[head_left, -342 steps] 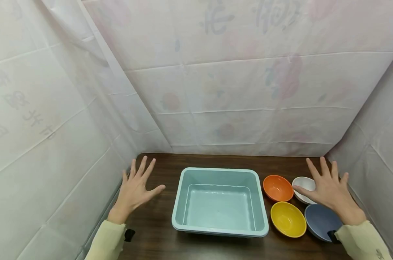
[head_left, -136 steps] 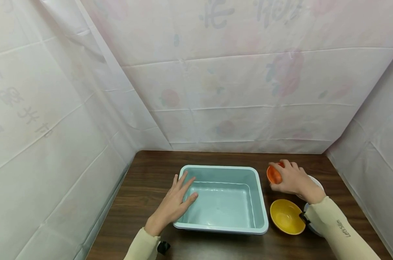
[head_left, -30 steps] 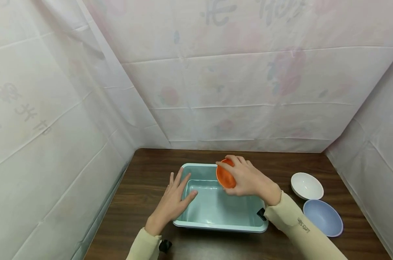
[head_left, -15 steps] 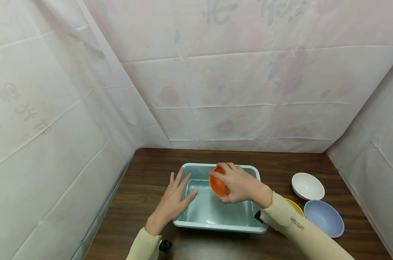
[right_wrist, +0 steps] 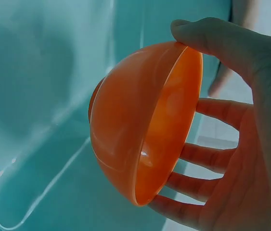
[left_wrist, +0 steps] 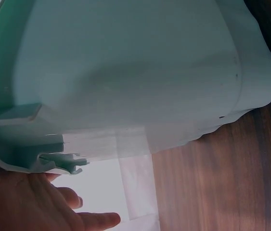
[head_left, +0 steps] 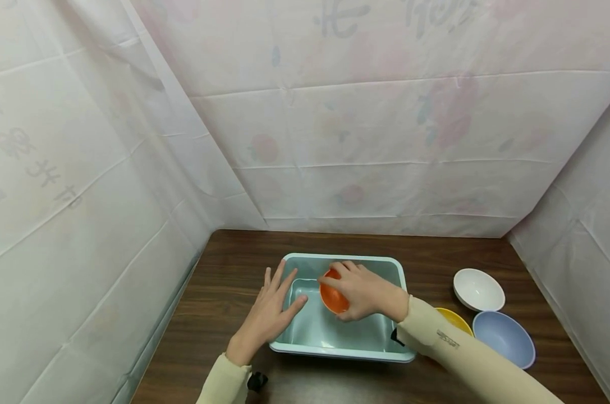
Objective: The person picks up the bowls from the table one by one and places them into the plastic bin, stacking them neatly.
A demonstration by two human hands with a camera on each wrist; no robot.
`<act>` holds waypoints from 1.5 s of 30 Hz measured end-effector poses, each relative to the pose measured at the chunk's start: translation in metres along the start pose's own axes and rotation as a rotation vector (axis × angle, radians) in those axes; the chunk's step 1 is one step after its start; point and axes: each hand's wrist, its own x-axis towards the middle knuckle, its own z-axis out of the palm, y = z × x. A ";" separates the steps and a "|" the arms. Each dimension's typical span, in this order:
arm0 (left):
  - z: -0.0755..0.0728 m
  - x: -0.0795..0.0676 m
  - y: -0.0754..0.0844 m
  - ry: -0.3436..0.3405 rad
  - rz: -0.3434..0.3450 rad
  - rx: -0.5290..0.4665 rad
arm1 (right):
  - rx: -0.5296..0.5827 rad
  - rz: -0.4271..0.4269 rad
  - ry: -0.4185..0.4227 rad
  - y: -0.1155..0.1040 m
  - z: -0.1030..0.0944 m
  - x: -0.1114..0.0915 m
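Observation:
My right hand grips an orange bowl by its rim, thumb on one side and fingers spread along the other. The bowl is tilted on its side within the outline of a light blue-green plastic tub. In the right wrist view the orange bowl shows its outer side and foot toward the tub's inside. My left hand lies at the tub's left rim with its fingers extended. The left wrist view shows the tub's outer wall, with the left hand under its rim.
Right of the tub, a white bowl and a blue bowl stand on the dark wooden table. A yellow bowl is partly hidden by the right sleeve. Pale printed sheets hang around the table.
The orange bowl has left its place on the table at the right. Over the last second my right hand has carried it leftward and nearer over the tub. The left hand stays at the rim.

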 end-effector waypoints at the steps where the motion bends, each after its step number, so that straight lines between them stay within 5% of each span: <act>1: 0.000 0.000 0.000 -0.001 -0.001 0.000 | -0.009 -0.004 -0.005 0.000 0.001 0.001; 45: 0.001 0.001 -0.002 -0.005 0.002 -0.009 | -0.066 0.035 -0.223 -0.008 0.039 0.025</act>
